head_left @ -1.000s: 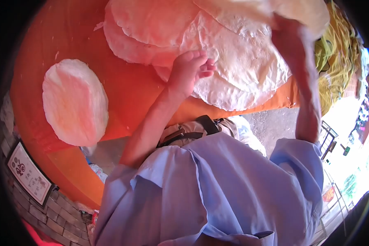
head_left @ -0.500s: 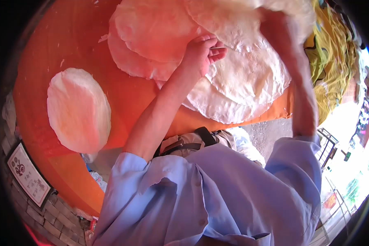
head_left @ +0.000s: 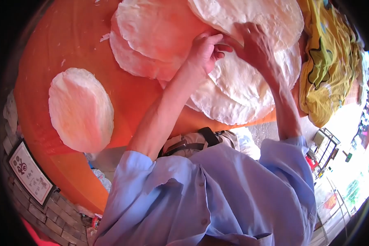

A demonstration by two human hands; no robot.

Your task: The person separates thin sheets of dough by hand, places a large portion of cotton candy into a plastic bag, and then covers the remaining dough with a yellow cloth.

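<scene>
Sheet (head_left: 274, 20) at one o'clock is looking soft, needing gentle edge holds; left hand (head_left: 208, 49) is looking narrow; right hand (head_left: 254, 46) is touching it, grip unclear.

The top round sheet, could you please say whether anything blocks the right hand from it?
Nothing visible does: the right hand overlaps the top round sheet at its edge, with the left hand alongside.

Orange tabletop (head_left: 133, 100), cream sheets (head_left: 81, 110)
Pink tints on the sheets; yellow cloth (head_left: 340, 76) with dark curving lines; plain light-blue shirt (head_left: 172, 201).
</scene>
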